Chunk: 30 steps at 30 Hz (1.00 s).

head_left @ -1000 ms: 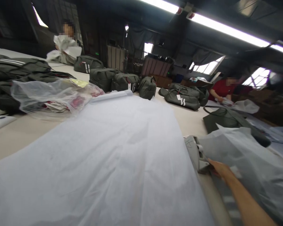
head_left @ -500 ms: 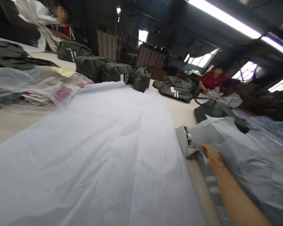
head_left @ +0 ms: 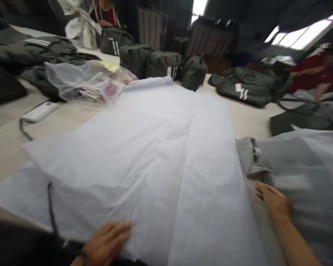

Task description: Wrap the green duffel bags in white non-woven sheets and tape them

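A large white plastic sheet [head_left: 155,147], wrinkled along its middle, covers the table before me. My left hand [head_left: 107,240] lies at its near edge, fingers stretched out flat on it, with a dark band at the wrist. To the right, my right hand [head_left: 276,203] is just below a grey tape dispenser [head_left: 248,157]. Its fingers are curled together; blur hides what, if anything, is between them. Beside that hand, a translucent plastic bag [head_left: 308,166] covers something dark that I cannot make out.
Several dark green duffel bags [head_left: 245,87] line the table's far side. A clear bag with papers [head_left: 97,90] lies left of the sheet. Farther left is a white device [head_left: 41,112] with a dark cord. A person in red [head_left: 305,74] stands at the right, another person [head_left: 104,16] far left.
My view has turned right and down, so things sit farther left or lower. My left hand has come into view on the sheet. My right hand is now lower beside the tape dispenser.
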Motion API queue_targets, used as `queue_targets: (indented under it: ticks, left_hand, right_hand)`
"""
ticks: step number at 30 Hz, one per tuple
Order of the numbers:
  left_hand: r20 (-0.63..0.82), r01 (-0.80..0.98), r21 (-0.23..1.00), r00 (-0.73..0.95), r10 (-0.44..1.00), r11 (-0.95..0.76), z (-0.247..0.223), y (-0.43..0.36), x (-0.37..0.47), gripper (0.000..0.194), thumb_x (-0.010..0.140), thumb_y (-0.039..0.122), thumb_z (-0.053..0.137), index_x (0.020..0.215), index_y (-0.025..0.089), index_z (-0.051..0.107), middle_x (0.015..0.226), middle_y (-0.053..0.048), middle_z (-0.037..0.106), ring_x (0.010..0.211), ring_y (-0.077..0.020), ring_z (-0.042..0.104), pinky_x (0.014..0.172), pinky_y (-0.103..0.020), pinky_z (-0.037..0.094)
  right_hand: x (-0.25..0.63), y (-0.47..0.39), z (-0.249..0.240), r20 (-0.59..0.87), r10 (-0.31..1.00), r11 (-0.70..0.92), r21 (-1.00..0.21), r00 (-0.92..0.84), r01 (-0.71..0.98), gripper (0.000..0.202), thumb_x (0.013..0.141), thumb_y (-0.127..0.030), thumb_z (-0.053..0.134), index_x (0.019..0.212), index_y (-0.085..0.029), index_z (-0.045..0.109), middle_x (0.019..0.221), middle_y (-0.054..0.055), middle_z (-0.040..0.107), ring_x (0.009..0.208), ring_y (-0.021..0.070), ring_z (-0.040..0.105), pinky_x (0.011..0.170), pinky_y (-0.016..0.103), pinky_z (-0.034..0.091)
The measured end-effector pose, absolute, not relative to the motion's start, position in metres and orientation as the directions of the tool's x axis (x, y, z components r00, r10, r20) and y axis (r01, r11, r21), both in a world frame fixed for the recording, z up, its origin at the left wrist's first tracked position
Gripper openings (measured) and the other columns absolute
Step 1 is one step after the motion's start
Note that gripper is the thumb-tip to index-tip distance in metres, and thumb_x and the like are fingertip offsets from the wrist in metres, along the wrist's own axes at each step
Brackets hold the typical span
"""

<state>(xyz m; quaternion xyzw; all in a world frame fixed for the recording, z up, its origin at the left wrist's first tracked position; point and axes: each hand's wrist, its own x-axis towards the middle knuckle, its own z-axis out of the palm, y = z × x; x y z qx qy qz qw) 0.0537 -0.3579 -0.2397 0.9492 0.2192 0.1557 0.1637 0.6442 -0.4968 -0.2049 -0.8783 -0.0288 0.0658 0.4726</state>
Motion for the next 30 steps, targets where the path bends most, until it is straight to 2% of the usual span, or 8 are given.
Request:
queue_targets:
  ticks: [4,8,10,12,15,18,26,30]
  left_hand:
    - [0.141,0.437,0.444,0.828,0.542,-0.782,-0.236,-0.371,0.054,0.03,0.1,0.02,0.041,0.117,0.024,0.066,0.126,-0.006,0.066,0.109,-0.0192,0.06,0.096,-0.032,0.048]
    - [0.122,0.435,0.422,0.842,0.526,-0.795,-0.223,-0.379,0.059,0.03,0.1,0.018,0.041,0.121,0.021,0.061,0.13,-0.009,0.062,0.109,-0.0212,0.059,0.094,-0.036,0.047]
    - [0.112,0.443,0.41,0.843,0.526,-0.797,-0.218,-0.383,0.06,0.032,0.099,0.014,0.04,0.124,0.02,0.059,0.131,-0.01,0.06,0.111,-0.0217,0.058,0.094,-0.037,0.047]
    - [0.108,0.452,0.405,0.839,0.533,-0.795,-0.216,-0.387,0.061,0.035,0.098,0.011,0.039,0.128,0.021,0.056,0.129,-0.01,0.059,0.113,-0.022,0.056,0.096,-0.037,0.045]
    - [0.105,0.473,0.401,0.827,0.553,-0.784,-0.215,-0.393,0.062,0.039,0.097,0.01,0.041,0.133,0.021,0.05,0.119,-0.009,0.06,0.109,-0.0222,0.055,0.097,-0.039,0.043]
    - [0.09,0.512,0.388,0.806,0.584,-0.767,-0.216,-0.397,0.063,0.042,0.095,0.008,0.043,0.136,0.02,0.046,0.112,-0.008,0.061,0.105,-0.0226,0.055,0.099,-0.041,0.039]
    - [0.095,0.519,0.404,0.795,0.599,-0.753,-0.22,-0.397,0.063,0.035,0.096,0.015,0.046,0.131,0.02,0.049,0.105,-0.007,0.059,0.097,-0.0229,0.053,0.089,-0.038,0.04]
    - [0.066,0.517,0.43,0.799,0.597,-0.74,-0.217,-0.396,0.062,0.03,0.096,0.015,0.048,0.125,0.021,0.052,0.105,-0.006,0.058,0.099,-0.0227,0.052,0.091,-0.038,0.039]
  right_hand:
    - [0.535,-0.477,-0.182,-0.325,0.428,-0.538,-0.841,0.843,-0.051,0.044,0.052,-0.046,0.079,0.087,-0.02,0.071,0.083,0.008,0.072,0.067,0.0211,0.067,0.062,0.033,0.058]
    - [0.377,-0.438,-0.159,-0.556,0.773,-0.568,-0.821,0.307,-0.055,0.045,0.066,-0.046,0.073,0.098,-0.016,0.066,0.07,0.004,0.07,0.061,0.0182,0.065,0.057,0.03,0.054]
    - [0.317,-0.419,-0.157,-0.562,0.824,-0.557,-0.827,0.075,-0.074,0.053,0.069,-0.036,0.07,0.117,-0.019,0.055,0.064,-0.003,0.067,0.055,0.0166,0.063,0.051,0.028,0.05]
    - [0.278,-0.402,-0.162,-0.537,0.843,-0.538,-0.841,-0.032,-0.056,0.049,0.069,-0.028,0.065,0.115,-0.02,0.051,0.062,-0.006,0.066,0.053,0.0151,0.062,0.049,0.025,0.047]
    - [0.255,-0.385,-0.178,-0.53,0.847,-0.528,-0.847,-0.035,0.056,0.027,0.068,-0.023,0.06,0.093,-0.021,0.05,0.06,-0.006,0.065,0.052,0.0131,0.061,0.046,0.021,0.043]
    - [0.249,-0.375,-0.191,-0.592,0.805,-0.575,-0.769,0.029,0.279,0.014,0.069,-0.02,0.056,0.079,-0.023,0.046,0.058,-0.006,0.064,0.049,0.0126,0.06,0.044,0.021,0.042]
    - [0.238,-0.358,-0.194,-0.649,0.75,-0.545,-0.501,0.125,0.672,0.011,0.071,-0.015,0.053,0.074,-0.024,0.046,0.054,-0.004,0.062,0.048,0.0162,0.063,0.046,0.023,0.043]
    - [0.234,-0.352,-0.186,-0.59,0.793,-0.434,-0.371,0.153,0.821,0.006,0.072,-0.017,0.058,0.074,-0.022,0.054,0.064,0.004,0.068,0.068,0.0214,0.068,0.062,0.028,0.047]
